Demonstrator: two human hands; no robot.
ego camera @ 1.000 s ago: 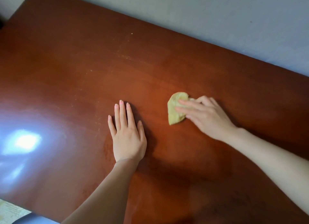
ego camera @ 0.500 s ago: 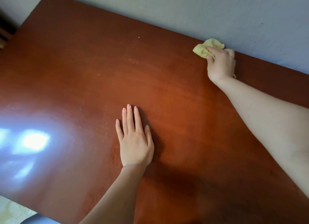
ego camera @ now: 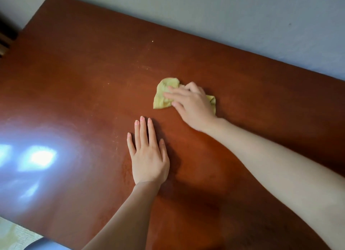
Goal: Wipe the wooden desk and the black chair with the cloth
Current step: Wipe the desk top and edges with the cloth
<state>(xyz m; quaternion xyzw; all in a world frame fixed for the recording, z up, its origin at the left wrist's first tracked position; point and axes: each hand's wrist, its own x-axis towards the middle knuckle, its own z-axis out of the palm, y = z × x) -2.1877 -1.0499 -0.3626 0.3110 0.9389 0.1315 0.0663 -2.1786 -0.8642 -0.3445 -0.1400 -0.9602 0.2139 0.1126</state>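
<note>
Right grip (ego camera: 194, 105) is back at frame centre, on the yellow cloth (ego camera: 163, 96). Half a second ago both were at the counter's far edge by the wall (ego camera: 224, 16), upper right of frame. Now they sit mid-counter, just above and right of my left grip (ego camera: 149, 156), about where they were a second ago.

My right fingers lie mostly straight across the cloth, pointing left and pressing it flat onto the counter (ego camera: 84, 72). The grip is spread, not clamped round the cloth, though the topmost finger looks bent. Cloth is crumpled, and it sticks out past my fingertips on the left and a little from under the hand on the right.

Left grip has not moved: palm down, fingers straight and close together, flat on the wood below centre, holding nothing. It is near the cloth, not touching.

The view has shifted slightly, with a bit more of the counter's upper-left corner showing. White glare (ego camera: 41, 158) stays at the left edge. A strip of pale floor (ego camera: 11, 234) shows at lower left.
</note>
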